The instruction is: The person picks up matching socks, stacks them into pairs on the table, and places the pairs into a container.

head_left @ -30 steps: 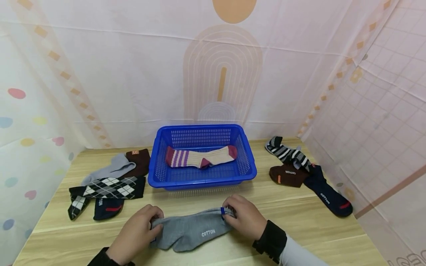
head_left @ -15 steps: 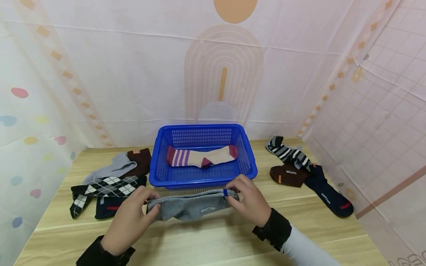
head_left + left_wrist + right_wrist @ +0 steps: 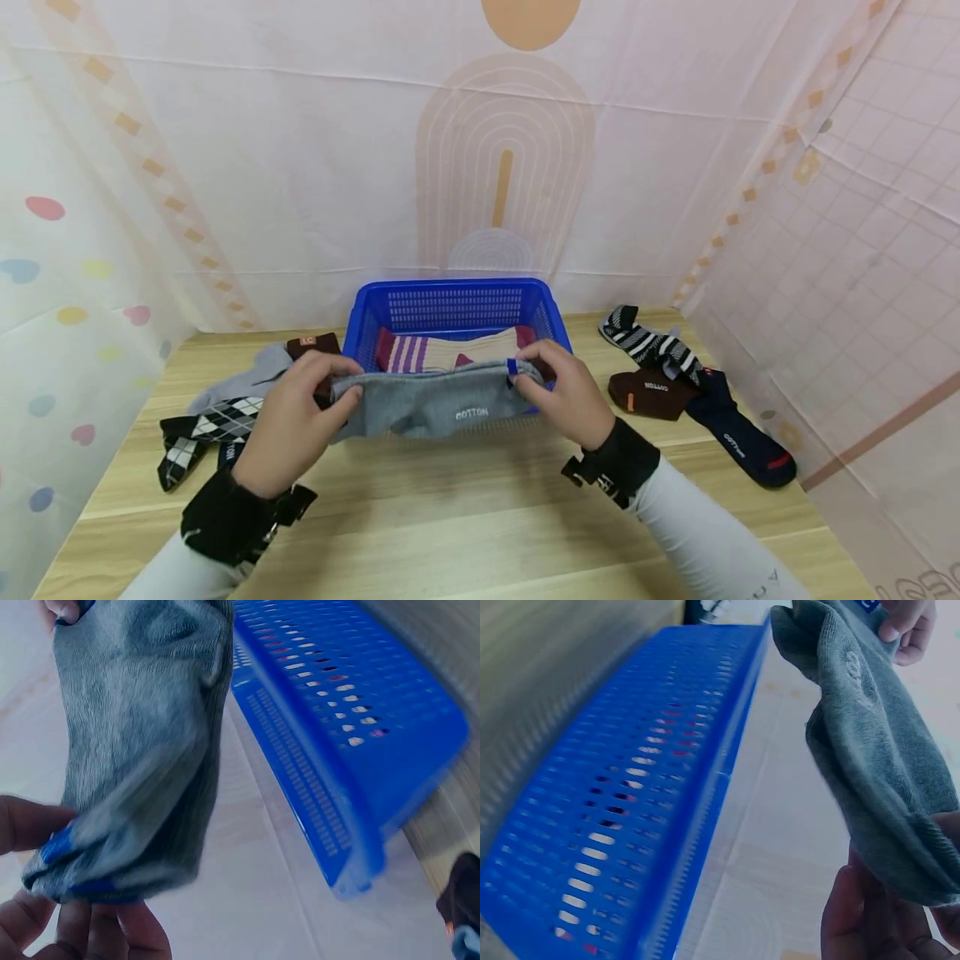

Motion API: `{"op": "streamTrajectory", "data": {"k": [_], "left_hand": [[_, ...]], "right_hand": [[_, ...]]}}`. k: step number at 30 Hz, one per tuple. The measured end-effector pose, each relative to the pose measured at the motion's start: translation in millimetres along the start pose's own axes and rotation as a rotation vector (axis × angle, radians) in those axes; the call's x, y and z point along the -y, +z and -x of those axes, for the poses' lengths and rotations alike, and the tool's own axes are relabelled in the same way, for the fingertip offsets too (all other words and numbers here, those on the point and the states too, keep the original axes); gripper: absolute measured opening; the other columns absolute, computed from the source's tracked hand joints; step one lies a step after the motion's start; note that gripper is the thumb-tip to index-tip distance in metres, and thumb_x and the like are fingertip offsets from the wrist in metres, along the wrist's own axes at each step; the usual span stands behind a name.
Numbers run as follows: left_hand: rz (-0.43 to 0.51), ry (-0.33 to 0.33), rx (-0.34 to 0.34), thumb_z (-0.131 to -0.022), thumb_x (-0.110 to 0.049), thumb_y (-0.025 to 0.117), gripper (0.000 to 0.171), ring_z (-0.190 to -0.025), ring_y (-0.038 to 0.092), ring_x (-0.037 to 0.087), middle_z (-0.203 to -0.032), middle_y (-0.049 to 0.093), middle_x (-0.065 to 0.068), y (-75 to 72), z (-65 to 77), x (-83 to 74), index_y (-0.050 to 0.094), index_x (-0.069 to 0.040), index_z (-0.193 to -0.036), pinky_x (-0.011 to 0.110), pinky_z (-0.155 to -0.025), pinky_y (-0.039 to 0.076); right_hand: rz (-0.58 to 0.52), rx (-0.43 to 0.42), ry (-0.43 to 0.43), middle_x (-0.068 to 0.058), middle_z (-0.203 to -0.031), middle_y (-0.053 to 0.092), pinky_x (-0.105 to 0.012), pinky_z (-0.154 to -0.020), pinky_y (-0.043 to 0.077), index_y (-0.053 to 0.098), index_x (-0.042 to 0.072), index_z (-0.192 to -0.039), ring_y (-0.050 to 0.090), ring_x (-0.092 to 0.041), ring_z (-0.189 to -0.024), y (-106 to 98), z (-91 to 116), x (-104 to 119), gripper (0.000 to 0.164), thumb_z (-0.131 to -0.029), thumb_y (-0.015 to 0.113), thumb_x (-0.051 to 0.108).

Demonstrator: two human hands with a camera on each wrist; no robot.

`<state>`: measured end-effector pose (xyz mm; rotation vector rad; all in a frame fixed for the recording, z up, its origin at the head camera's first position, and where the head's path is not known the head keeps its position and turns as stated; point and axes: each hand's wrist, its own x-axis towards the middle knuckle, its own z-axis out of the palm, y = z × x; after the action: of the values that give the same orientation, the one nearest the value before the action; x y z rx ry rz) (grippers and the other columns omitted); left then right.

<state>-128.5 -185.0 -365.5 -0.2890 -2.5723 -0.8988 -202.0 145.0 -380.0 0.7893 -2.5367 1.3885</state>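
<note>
A grey sock [image 3: 427, 404] lettered COTTON is stretched sideways between both hands, raised over the table and overlapping the basket's front in the head view. My left hand [image 3: 296, 425] pinches its left end between thumb and fingers; in the left wrist view, layers with blue patches show at that end of the grey sock [image 3: 135, 742]. With thumb and fingertips my right hand [image 3: 573, 396] pinches the other end, beside a blue tab. Behind it stands a blue plastic basket [image 3: 457, 292], its front wall mostly hidden. A cream sock [image 3: 491, 346] with purple stripes and dark red ends lies inside.
On the left of the wooden table [image 3: 450, 533] lie a light grey sock [image 3: 240, 379], a brown sock [image 3: 315, 343] and an argyle sock [image 3: 225, 419]. At right are a black-and-white patterned sock [image 3: 648, 343], a brown sock [image 3: 645, 393] and a navy sock [image 3: 738, 433].
Both hands have lifted the grey sock off the table and carried it forward to the basket's front edge. The other socks and the basket have stayed put.
</note>
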Motion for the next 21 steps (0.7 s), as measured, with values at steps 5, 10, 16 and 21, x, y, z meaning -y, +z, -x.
{"op": "streamTrajectory", "data": {"k": [5, 10, 16, 21], "left_hand": [[0.054, -0.051, 0.010, -0.098, -0.013, 0.065, 0.017, -0.081, 0.047, 0.018, -0.100, 0.056, 0.008, 1.3, -27.2, 1.0, 0.069, -0.010, -0.114, 0.025, -0.068, 0.039], [0.046, -0.065, 0.021, -0.099, -0.015, 0.063, 0.020, -0.087, 0.051, 0.023, -0.101, 0.054, 0.011, 4.5, -53.3, 5.2, 0.068, -0.007, -0.117, 0.031, -0.072, 0.044], [0.050, -0.109, 0.068, -0.100, -0.016, 0.061, 0.024, -0.106, 0.055, 0.033, -0.114, 0.058, 0.018, 9.5, -86.6, 8.7, 0.065, -0.004, -0.121, 0.051, -0.091, 0.048], [0.021, -0.160, 0.100, -0.100, -0.017, 0.061, 0.021, -0.102, 0.054, 0.033, -0.113, 0.060, 0.018, 21.0, -110.7, 22.6, 0.067, -0.006, -0.116, 0.048, -0.087, 0.045]], "right_hand": [[-0.052, -0.014, 0.051, -0.005, -0.098, 0.064, -0.026, -0.069, 0.045, 0.065, 0.011, -0.111, 0.053, -0.018, -0.080, -8, -25, -1, 0.014, -0.098, 0.066, 0.015], [-0.104, -0.034, 0.088, -0.007, -0.100, 0.065, -0.026, -0.071, 0.047, 0.066, 0.009, -0.116, 0.056, -0.017, -0.082, -10, -49, -7, 0.018, -0.099, 0.065, 0.017], [-0.069, -0.064, 0.115, -0.009, -0.106, 0.066, -0.029, -0.074, 0.051, 0.065, 0.009, -0.116, 0.060, -0.019, -0.087, -11, -78, -14, 0.019, -0.100, 0.063, 0.020], [0.038, -0.046, 0.135, -0.009, -0.111, 0.068, -0.034, -0.085, 0.050, 0.065, 0.010, -0.116, 0.061, -0.021, -0.094, -8, -101, -26, 0.020, -0.099, 0.064, 0.021]]}}
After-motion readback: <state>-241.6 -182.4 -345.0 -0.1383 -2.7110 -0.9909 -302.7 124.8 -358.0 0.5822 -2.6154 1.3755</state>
